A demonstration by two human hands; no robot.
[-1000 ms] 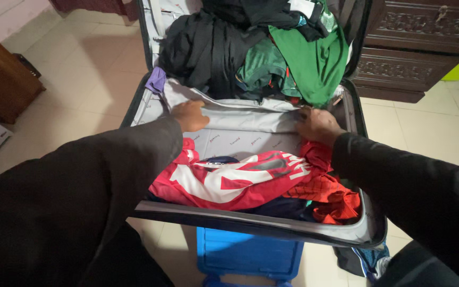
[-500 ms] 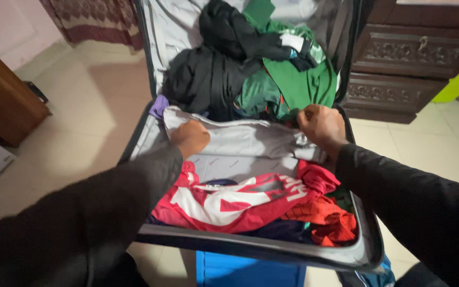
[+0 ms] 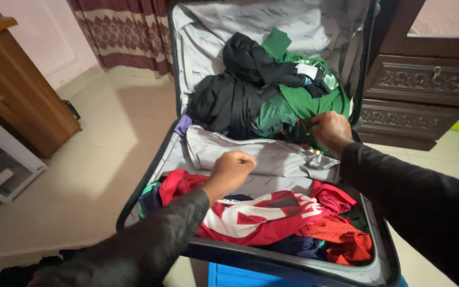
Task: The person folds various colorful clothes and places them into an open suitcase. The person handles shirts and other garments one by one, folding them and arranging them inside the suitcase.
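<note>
An open dark suitcase (image 3: 150, 175) lies before me, full of clothes. My left hand (image 3: 231, 168) is closed as a fist over the grey fabric divider flap (image 3: 272, 157) in the suitcase's middle. My right hand (image 3: 331, 130) is closed at the flap's far right edge, against a green garment (image 3: 304, 103); whether it grips the flap or the garment I cannot tell. Red and white clothes (image 3: 261, 215) fill the near half. Black clothes (image 3: 229, 101) and green ones are heaped in the far half, against the grey-lined lid (image 3: 272, 21).
A wooden cabinet (image 3: 17, 90) stands at the left, with a white box (image 3: 1, 167) on the floor beside it. A dark carved wooden drawer unit (image 3: 426, 90) is at the right. A patterned curtain (image 3: 123, 32) hangs behind. A blue object (image 3: 251, 276) lies under the suitcase's near edge.
Both hands have lifted from lying flat on the divider flap and closed into fists. The right hand moved up toward the green garment. The view tilted up, showing more of the lid.
</note>
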